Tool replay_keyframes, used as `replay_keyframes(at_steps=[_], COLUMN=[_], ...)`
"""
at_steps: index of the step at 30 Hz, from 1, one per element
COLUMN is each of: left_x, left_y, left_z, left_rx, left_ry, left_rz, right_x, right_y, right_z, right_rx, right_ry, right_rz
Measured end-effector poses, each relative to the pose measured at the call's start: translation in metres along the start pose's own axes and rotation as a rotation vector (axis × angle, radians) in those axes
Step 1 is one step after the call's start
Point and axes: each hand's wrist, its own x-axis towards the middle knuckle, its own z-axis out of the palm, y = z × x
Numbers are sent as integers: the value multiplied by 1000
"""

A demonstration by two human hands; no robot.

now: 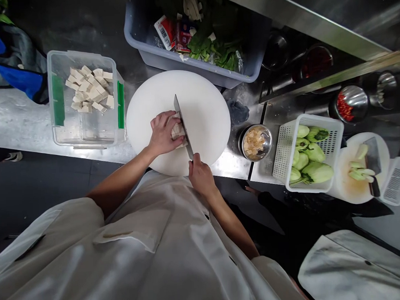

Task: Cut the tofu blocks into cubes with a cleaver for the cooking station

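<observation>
1. At the centre of the round white board (208, 123), a pale block (177, 130) lies under the left hand (162, 136); its fingers are clamped on this block.
2. At five o'clock of the board, the right hand (201, 175) has its fingers closed around the knife (183, 124) handle; the blade stands just beside the block, pointing to twelve.
3. At nine o'clock, one clear container (100, 133) holds pale cubes (90, 87).
4. Toward one o'clock is the grey-blue bin (196, 61) with leaves.
5. Between three and four is a metal bowl (267, 142).
</observation>
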Motion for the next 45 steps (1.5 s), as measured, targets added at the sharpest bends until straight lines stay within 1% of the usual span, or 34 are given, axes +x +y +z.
replay_keyframes(at_steps=[3, 6, 8, 11, 13, 14, 15, 16, 17, 18, 20, 21, 22, 23, 25, 28, 31, 33, 35, 36, 37, 39, 40, 41, 42, 43, 44, 45], left_x=[0, -1, -1, -1, 3, 7, 12, 18, 24, 30, 40, 43, 45, 46, 46, 47, 49, 54, 71, 86, 106, 160, 190, 220, 246, 265, 275, 274], left_y=[1, 0, 0, 2, 8, 12, 18, 24, 32, 39, 54, 59, 64, 67, 70, 71, 73, 75, 71, 67, 61, 44, 34, 23, 12, 1, -8, -15], left_z=[-1, -2, -3, -8, -14, -19, -24, -29, -35, -40, -47, -49, -50, -49, -44, -33, -25, -22, -25, -29, -36, -55, -67, -78, -89, -97, -104, -107], left_rx=[-2, 7, 15, 15, -49, -124, -235, -378, -543, -714, -1013, -1125, -1213, -1281, -1372, -1448, -1481, -1476, -1451, -1432, -1411, -1345, -1290, -1204, -1067, -868, -642, -439], left_ry=[1, -1, -3, -11, 38, 85, 129, 147, 122, 53, -144, -235, -298, -336, -374, -405, -436, -439, -412, -384, -346, -222, -141, -36, 79, 223, 329, 375], left_rz=[-4, 1, 6, 5, -16, -39, -72, -113, -160, -211, -308, -345, -376, -401, -435, -472, -484, -473, -439, -416, -391, -369, -383, -432, -521, -601, -611, -578], right_x=[6, 2, -8, -28, -42, -47, -50, -52, -51, -48, -39, -33, -28, -23, -18, -17, -20, -22, -25, -26, -28, -32, -33, -35, -36, -36, -35, -32], right_y=[5, 10, 13, 19, 24, 28, 32, 37, 42, 47, 57, 62, 66, 69, 76, 84, 93, 101, 113, 120, 127, 141, 147, 152, 157, 161, 164, 166], right_z=[8, 6, -2, -22, -38, -45, -52, -56, -59, -59, -55, -50, -45, -40, -29, -18, -13, -12, -8, -6, -2, 7, 13, 19, 25, 32, 38, 44], right_rx=[17, 30, 21, 29, 125, 219, 348, 507, 683, 859, 1148, 1244, 1311, 1352, 1392, 1425, 1502, 1583, 1659, 1687, 1705, 1719, 1719, 1713, 1702, 1683, 1658, 1629], right_ry=[9, 38, 76, 169, 251, 278, 279, 249, 191, 115, -30, -79, -108, -123, -125, -75, -8, 48, 106, 131, 151, 173, 173, 163, 147, 124, 98, 68], right_rz=[-2, -31, -45, -48, -68, -85, -105, -129, -154, -180, -228, -245, -252, -247, -212, -142, -127, -129, -131, -134, -138, -144, -141, -137, -127, -113, -96, -76])
